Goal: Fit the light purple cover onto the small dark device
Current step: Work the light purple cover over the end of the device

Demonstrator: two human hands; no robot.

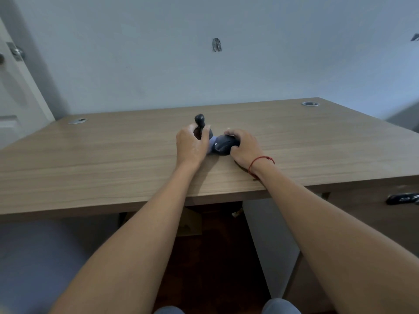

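A small dark rounded device [224, 145] lies on the wooden desk [113, 159], and my right hand [244, 147] is wrapped over its right side. A strip of the light purple cover [212, 144] shows at the device's left end, between my two hands. My left hand [191, 145] grips a dark object with a round knob [199, 120] that sticks up above my fingers. Whether the purple cover touches that knobbed object is hidden by my left hand.
Two round metal cable grommets [78, 120] [310, 103] sit at the desk's back corners. A dark object [402, 198] lies below the desk edge at the right. A wall stands close behind the desk, and a door [13, 87] is at the left.
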